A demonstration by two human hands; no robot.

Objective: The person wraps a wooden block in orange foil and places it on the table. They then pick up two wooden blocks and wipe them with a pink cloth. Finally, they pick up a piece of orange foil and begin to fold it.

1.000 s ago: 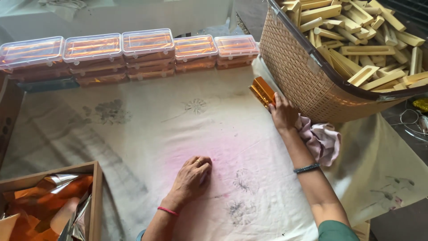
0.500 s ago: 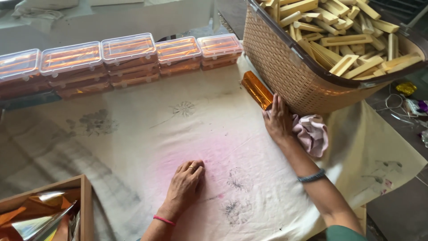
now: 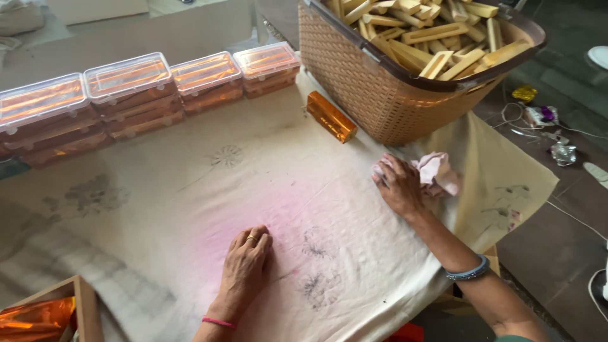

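— While the right hand (image 3: 398, 183) lies on the crumpled pink rag (image 3: 436, 174), what do its fingers do?

— They curl over the rag's near edge and press it to the cloth-covered counter (image 3: 190, 190); it looks a loose clasp, not a tight fist. The rag sits just in front of the woven basket (image 3: 354, 82) of wooden sticks (image 3: 437, 38), near the counter's right edge.

— How would that rag handle?

— Soft and light, I judge, with no stiffness at all. It would fold and bunch under any grip, so gathering it into the palm from the top suits it better than pinching a corner.

— And the left hand (image 3: 246, 269)?

— Flat on the cloth, fingers released, holding nothing, resting over the pink stain.

— The orange wrapped block (image 3: 330, 116)?

— It lies apart from both hands, beside the basket's base. Its foil wrap looks glossy, so probably slippery; being stiff and long, it is best taken across its narrow sides.

— Anything else?

— Clear lidded boxes (image 3: 126, 95) with orange contents stand stacked in a row along the far side, and a wooden box (image 3: 81, 304) with orange foil sits at the near left corner.
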